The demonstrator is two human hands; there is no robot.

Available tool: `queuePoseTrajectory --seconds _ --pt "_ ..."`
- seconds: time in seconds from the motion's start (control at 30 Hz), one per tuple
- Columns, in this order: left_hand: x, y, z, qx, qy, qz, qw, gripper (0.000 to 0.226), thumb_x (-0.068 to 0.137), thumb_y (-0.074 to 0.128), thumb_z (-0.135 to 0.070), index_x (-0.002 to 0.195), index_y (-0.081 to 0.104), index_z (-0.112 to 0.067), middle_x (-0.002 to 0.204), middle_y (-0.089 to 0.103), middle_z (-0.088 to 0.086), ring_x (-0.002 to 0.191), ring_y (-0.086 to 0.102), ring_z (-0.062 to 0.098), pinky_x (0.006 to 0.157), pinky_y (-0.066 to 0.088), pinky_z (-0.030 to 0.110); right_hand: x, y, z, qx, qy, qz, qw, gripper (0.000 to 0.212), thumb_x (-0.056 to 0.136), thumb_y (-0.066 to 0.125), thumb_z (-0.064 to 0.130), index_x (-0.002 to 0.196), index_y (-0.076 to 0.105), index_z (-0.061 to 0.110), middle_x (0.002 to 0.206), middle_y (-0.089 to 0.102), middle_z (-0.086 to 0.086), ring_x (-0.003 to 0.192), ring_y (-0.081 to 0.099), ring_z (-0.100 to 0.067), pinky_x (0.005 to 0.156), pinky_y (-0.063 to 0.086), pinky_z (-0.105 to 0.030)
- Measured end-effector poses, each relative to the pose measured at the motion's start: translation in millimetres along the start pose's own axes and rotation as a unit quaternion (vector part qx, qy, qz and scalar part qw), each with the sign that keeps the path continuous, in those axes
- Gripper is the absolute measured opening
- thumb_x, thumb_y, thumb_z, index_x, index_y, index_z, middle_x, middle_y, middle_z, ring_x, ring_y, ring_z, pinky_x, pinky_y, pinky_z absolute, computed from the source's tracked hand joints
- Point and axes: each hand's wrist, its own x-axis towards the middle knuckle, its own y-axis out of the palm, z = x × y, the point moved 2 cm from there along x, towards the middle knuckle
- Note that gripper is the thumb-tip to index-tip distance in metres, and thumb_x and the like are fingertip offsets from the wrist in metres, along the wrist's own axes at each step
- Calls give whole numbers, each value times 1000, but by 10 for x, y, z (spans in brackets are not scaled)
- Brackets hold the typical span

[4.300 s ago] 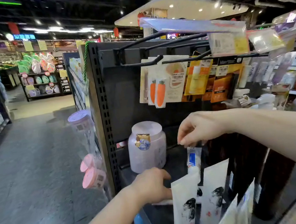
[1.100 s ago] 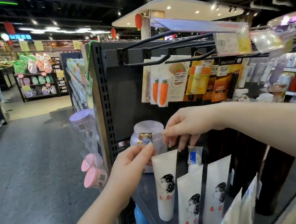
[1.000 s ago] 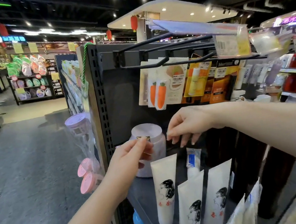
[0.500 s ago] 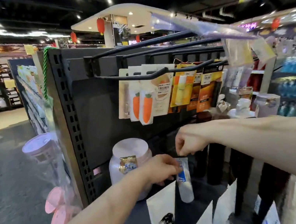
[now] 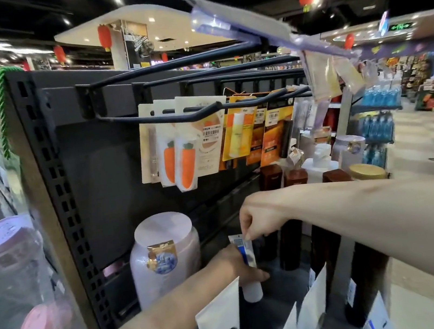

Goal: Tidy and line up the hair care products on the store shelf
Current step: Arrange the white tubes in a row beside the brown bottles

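Your right hand (image 5: 261,218) pinches the small tube (image 5: 245,249) by its top seam; your left hand (image 5: 236,265) grips its body, probably steadying it cap down on the shelf (image 5: 285,281).

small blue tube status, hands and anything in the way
Right hand pinches small tube at its top, left hand grips its body. Tube upright, cap down. Lilac jar close left, dark bottles close right.
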Motion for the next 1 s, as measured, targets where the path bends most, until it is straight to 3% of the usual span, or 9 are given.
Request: queuePoseTrajectory --seconds 0.13,0.23,0.33,0.4,0.5,0.57,0.67,0.8,1.0 --pt "135 -8 167 -89 -63 -32 994 58 70 73 -35 116 44 -14 113 60 10 100 63 26 86 53 35 -38 -58 5 6 2 -2 1000 19 88 58 23 102 69 15 103 68 -8 87 64 -19 81 58 -38" --pt "101 -87 252 -202 -38 -45 978 37 72 72 -30 93 47 -14 96 63 12 89 65 30 78 55 39 -69 -125 3 8 -2 -19 1000 18 89 57 23 102 69 17 102 69 -6 87 65 -20 83 57 -37" --pt "-137 -198 288 -297 -23 -30 954 40 70 72 -34 96 48 -16 99 65 20 89 67 39 76 53 44 -126 -207 -23 19 -16 -51 998 12 89 58 22 94 68 19 94 69 -8 76 64 -16 73 56 -32" --pt "-307 -263 313 -386 -7 -9 922 39 78 70 -28 108 49 -16 104 63 25 82 68 37 68 51 40 -188 -294 -53 52 -20 -81 995 9 88 57 20 89 66 21 93 70 -8 75 65 -14 65 55 -28" --pt "-626 -382 280 -532 26 34 846 24 91 54 -10 114 48 -7 105 60 27 64 67 27 44 52 26 -291 -432 -103 103 -15 -121 987 8 90 56 22 94 63 20 97 68 -3 80 68 -12 62 55 -25" --pt "-771 -445 273 -584 58 58 807 25 93 48 -9 118 48 -6 108 62 28 64 68 27 45 53 27 -343 -500 -139 135 -11 -162 977 15 89 58 28 100 60 18 102 66 -4 81 69 -13 67 59 -29" --pt "-873 -513 287 -608 96 70 785 33 87 49 -10 121 50 -10 106 66 24 68 68 30 53 56 32 -431 -557 -175 219 2 -206 954 36 88 58 37 116 49 16 114 58 -8 80 67 -16 62 56 -28" --pt "-972 -542 283 -615 113 78 776 41 82 49 -14 123 50 -9 106 66 23 70 65 28 60 56 34 -500 -528 -130 305 -22 -156 939 59 92 51 42 143 29 21 139 45 -7 95 65 -22 70 56 -29" --pt "-1007 -496 335 -602 131 70 784 43 78 53 -12 121 53 -8 106 65 22 70 65 28 66 55 36 -459 -455 -73 338 -46 -155 927 49 93 50 35 138 39 19 114 55 -3 92 65 -17 71 57 -29"
